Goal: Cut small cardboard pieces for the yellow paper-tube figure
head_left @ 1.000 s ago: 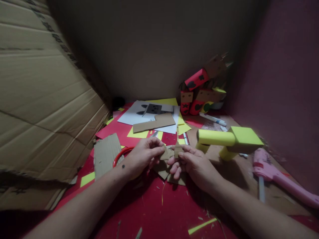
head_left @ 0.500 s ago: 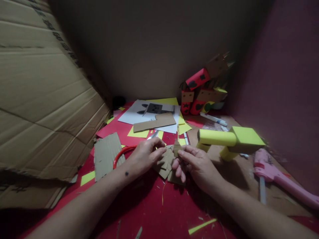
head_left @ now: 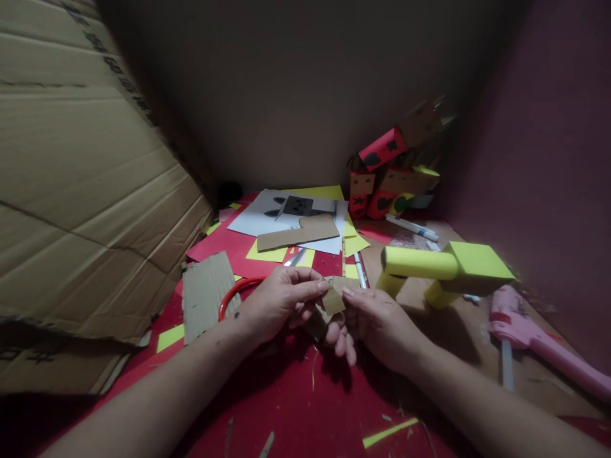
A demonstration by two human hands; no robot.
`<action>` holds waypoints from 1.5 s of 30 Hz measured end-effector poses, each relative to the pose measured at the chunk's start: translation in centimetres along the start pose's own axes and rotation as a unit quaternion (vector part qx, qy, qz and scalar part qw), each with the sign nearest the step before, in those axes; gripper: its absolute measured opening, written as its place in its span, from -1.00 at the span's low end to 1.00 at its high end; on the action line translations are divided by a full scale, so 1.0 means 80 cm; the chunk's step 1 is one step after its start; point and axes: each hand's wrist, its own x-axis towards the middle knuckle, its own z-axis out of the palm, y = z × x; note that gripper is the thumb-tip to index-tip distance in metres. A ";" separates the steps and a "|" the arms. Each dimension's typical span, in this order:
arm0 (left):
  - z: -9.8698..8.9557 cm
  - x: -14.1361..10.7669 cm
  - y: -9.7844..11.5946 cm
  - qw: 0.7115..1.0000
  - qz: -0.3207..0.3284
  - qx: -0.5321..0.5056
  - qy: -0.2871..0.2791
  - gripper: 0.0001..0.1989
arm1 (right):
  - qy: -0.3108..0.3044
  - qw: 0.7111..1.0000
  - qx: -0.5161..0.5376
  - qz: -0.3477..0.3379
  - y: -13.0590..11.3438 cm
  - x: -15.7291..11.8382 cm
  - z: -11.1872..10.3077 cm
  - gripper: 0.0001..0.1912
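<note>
A small piece of cardboard (head_left: 333,301) is pinched between my two hands above the red tabletop covering (head_left: 281,401). My left hand (head_left: 291,299) grips its left edge with thumb and forefinger. On the opposite edge, the thumb and forefinger of my right hand (head_left: 377,318) are closed, while its other fingers curl loosely below. More cardboard scraps (head_left: 346,282) lie behind and under the fingers, partly hidden. Beside my left wrist are scissors with a red handle (head_left: 233,292), their blades partly covered by the hand.
A yellow paper-covered figure (head_left: 429,264) stands at right, near a pink glue gun (head_left: 539,337). White paper with a drawing (head_left: 248,216) and an L-shaped cardboard piece (head_left: 296,235) lie behind my hands. Red decorated figures (head_left: 382,149) stand at the back. A large cardboard sheet (head_left: 86,191) leans at left.
My left hand has moved right and now grips the cardboard piece that only my right hand held. The piece has turned and sits slightly lower. The view has shifted a little.
</note>
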 end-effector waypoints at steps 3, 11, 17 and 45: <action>0.001 0.000 0.001 1.000 0.001 0.001 0.009 -0.76 | -0.004 1.000 0.016 0.009 0.000 0.001 -0.001 -0.65; -0.001 0.005 -0.005 1.000 0.018 -0.016 0.017 -0.76 | -0.035 0.997 0.056 0.046 0.000 -0.001 -0.003 -0.67; 0.000 0.004 -0.005 1.000 0.011 -0.024 0.011 -0.79 | -0.050 0.995 0.071 0.044 0.002 -0.003 -0.003 -0.69; 0.005 0.000 0.000 0.999 0.019 -0.006 -0.028 -0.75 | 0.027 0.998 0.054 -0.025 0.004 -0.001 -0.006 -0.84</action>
